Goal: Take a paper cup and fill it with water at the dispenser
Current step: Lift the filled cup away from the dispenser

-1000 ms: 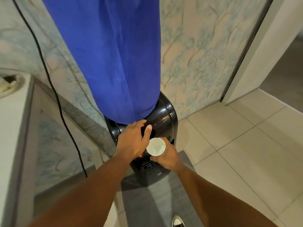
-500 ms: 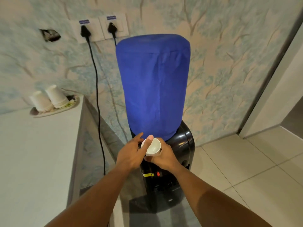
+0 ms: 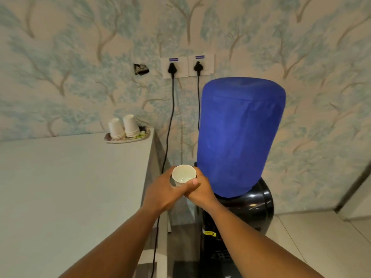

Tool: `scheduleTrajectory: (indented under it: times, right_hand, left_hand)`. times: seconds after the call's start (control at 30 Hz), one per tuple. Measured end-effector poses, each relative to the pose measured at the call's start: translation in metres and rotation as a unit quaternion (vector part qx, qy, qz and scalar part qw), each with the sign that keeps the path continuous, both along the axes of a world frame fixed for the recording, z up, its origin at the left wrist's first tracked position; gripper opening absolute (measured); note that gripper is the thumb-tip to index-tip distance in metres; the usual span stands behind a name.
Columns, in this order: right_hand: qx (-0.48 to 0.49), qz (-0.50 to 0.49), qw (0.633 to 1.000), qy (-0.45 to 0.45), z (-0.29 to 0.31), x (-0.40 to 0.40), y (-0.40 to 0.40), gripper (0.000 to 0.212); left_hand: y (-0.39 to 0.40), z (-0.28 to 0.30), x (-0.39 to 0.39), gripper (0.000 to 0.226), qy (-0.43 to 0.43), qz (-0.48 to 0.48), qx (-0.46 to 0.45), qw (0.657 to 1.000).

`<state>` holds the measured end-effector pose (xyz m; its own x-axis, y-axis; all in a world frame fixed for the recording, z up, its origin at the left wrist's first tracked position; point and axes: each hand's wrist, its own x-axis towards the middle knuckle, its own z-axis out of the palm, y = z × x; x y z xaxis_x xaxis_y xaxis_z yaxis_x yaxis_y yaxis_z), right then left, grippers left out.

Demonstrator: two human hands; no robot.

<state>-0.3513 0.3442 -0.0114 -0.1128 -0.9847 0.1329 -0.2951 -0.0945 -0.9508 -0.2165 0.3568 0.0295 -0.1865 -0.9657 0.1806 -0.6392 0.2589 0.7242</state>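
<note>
A white paper cup (image 3: 183,174) is held upright between both hands, level with the bottom of the dispenser's bottle and left of it. My left hand (image 3: 162,192) wraps its near left side, thumb across the front. My right hand (image 3: 200,190) grips it from the right and below. A glint shows at the cup's bottom; I cannot tell how much water it holds. The black water dispenser (image 3: 247,213) stands right of the hands, topped by a bottle in a blue cloth cover (image 3: 239,135).
A white counter (image 3: 70,187) fills the left, with a tray (image 3: 128,138) of upturned paper cup stacks (image 3: 124,126) at its far corner. Two black cables (image 3: 167,137) hang from wall sockets (image 3: 187,66) behind the dispenser. Tiled floor (image 3: 321,237) lies to the right.
The cup has come up and away from the dispenser's taps, leftward toward the counter edge. My left hand has left the dispenser top and closed on the cup. The view has tilted up.
</note>
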Motion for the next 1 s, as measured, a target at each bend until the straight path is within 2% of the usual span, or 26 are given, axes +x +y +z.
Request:
scheduleTrajectory:
  times: [0.13, 0.33, 0.47, 0.73, 1.0]
  right_hand:
    - [-0.010, 0.045, 0.998, -0.048, 0.015, 0.035, -0.008, 0.067]
    - [-0.021, 0.093, 0.991, -0.098, 0.033, 0.085, -0.012, 0.063]
    - [-0.019, 0.127, 0.984, -0.123, 0.037, 0.120, -0.014, 0.062]
    - [-0.022, 0.157, 0.984, -0.085, 0.039, 0.184, -0.010, 0.074]
    - [-0.015, 0.208, 0.976, -0.058, 0.042, 0.232, 0.000, 0.069]
  left_hand:
    - [0.002, 0.009, 0.033, 0.054, 0.010, 0.056, -0.031, 0.998]
    - [0.003, 0.020, 0.077, 0.079, 0.041, 0.113, -0.025, 0.992]
    - [0.008, 0.021, 0.107, 0.083, 0.050, 0.150, -0.024, 0.987]
    - [0.019, 0.025, 0.165, 0.079, 0.055, 0.208, -0.044, 0.976]
    - [0.037, 0.020, 0.215, 0.069, 0.076, 0.267, -0.062, 0.959]
